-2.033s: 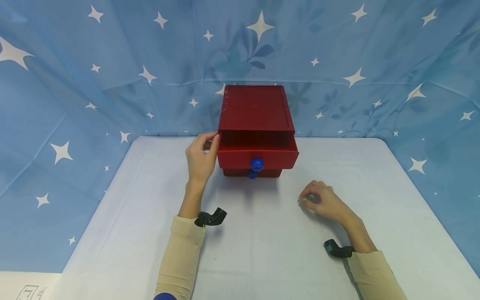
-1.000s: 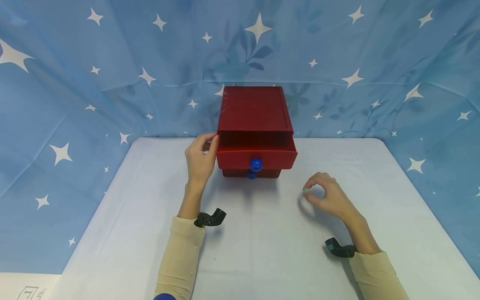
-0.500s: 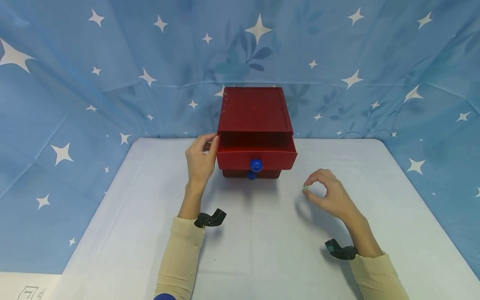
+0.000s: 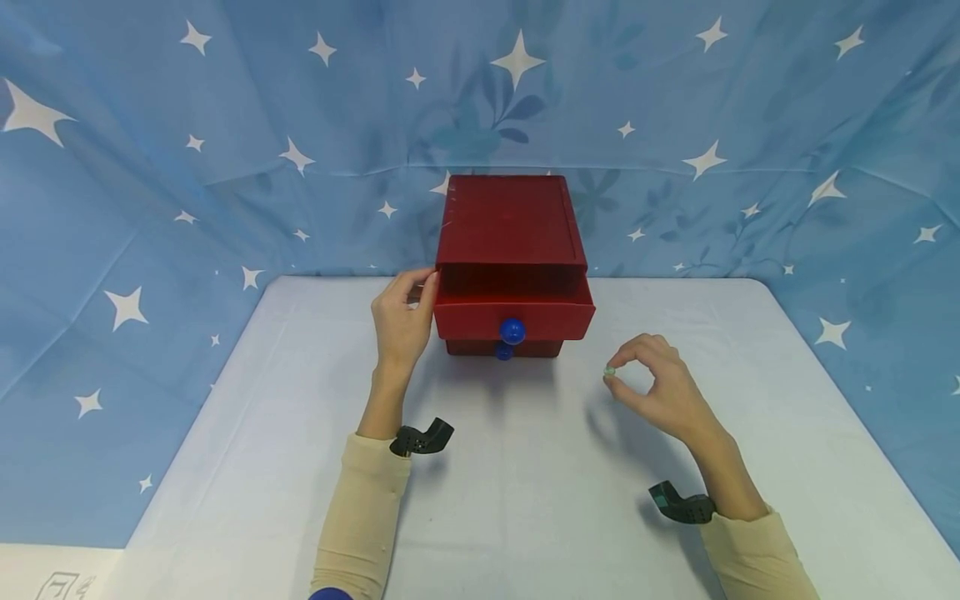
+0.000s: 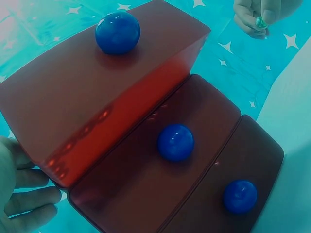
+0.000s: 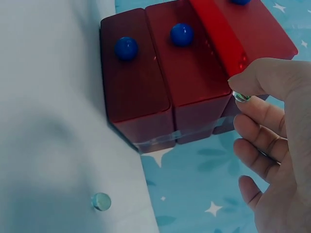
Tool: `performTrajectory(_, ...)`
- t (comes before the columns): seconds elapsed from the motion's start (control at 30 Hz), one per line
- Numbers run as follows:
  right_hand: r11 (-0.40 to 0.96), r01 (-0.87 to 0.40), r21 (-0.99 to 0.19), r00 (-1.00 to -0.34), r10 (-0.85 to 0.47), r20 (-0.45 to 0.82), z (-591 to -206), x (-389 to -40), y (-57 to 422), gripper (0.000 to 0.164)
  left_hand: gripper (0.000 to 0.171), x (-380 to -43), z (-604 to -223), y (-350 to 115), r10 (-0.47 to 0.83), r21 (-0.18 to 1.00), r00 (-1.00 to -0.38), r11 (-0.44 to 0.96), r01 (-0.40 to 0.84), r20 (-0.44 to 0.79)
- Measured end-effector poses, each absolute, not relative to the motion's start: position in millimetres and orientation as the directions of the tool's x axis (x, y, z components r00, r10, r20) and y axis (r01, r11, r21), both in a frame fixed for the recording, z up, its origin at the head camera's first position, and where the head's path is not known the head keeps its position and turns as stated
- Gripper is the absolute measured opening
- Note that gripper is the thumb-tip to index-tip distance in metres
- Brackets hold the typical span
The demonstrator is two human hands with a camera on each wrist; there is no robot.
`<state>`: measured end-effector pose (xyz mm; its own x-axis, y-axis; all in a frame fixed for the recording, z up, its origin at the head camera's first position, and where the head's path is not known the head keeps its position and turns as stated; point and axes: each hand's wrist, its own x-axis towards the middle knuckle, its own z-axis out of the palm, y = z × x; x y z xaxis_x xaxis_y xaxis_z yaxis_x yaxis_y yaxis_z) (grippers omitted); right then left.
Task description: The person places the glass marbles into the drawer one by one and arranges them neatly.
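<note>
A red chest of three drawers (image 4: 510,221) with blue ball knobs stands at the back of the table. Its top drawer (image 4: 480,322) is pulled out, and the part of its inside that shows is bare. My left hand (image 4: 401,325) touches the chest's left side by that drawer, fingers fairly straight in the left wrist view. Off to the right, above the table, my right hand (image 4: 660,385) pinches a small clear-and-green glass marble (image 6: 241,96) between thumb and index finger. The other right fingers are loosely bent.
A second small, round, pale green piece (image 6: 101,201) lies on the white table (image 4: 480,500) in the right wrist view. Behind the chest hangs a blue curtain (image 4: 300,100) with white stars. Both wrists wear black camera mounts (image 4: 682,504).
The right hand has lifted the marble off the table and risen slightly farther back. The left hand stays at the chest's side, and the drawer has not moved.
</note>
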<state>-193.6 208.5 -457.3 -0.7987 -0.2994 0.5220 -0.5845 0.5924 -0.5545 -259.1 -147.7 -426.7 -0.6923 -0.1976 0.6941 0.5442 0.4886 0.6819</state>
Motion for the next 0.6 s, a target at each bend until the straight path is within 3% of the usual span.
performTrajectory(0.6,0.566,-0.664,-0.488,-0.716,-0.297,0.631,-428,-196,199,0.020,0.020,-259,-427,-146,-0.202,0.666,-0.674,0.503,0.551,0.710)
